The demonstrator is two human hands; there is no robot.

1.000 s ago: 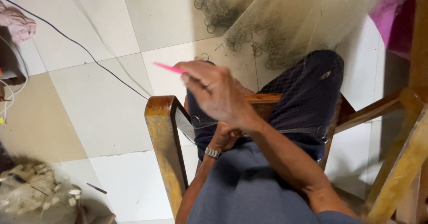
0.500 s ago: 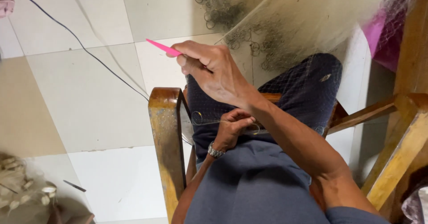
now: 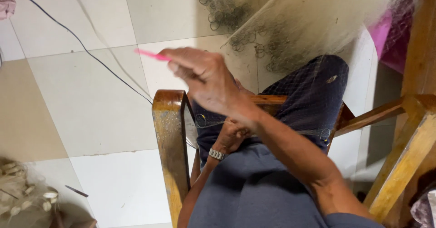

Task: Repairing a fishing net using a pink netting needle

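My right hand [image 3: 206, 78] is raised over my knee and grips a thin pink netting needle [image 3: 152, 54], whose tip points left. The hand is motion-blurred. Below it, my left hand [image 3: 231, 135], with a metal watch band at the wrist, is closed on a fine translucent fishing net [image 3: 290, 32] near the knee. The net lies over my dark trouser leg [image 3: 313, 91] and spreads onto the floor beyond, with several small dark rings [image 3: 222, 5] along it. What my left fingers pinch is partly hidden by my right forearm.
A wooden chair arm [image 3: 170, 132] stands left of my legs, and a wooden frame [image 3: 408, 151] is at the right. A black cable [image 3: 81, 44] crosses the tiled floor. A pink object [image 3: 388, 32] sits top right, pale floats [image 3: 22, 196] bottom left, a small dark tool [image 3: 75, 190] nearby.
My right hand has swung up and to the left with the pink needle. My left hand has stayed by the knee on the net.
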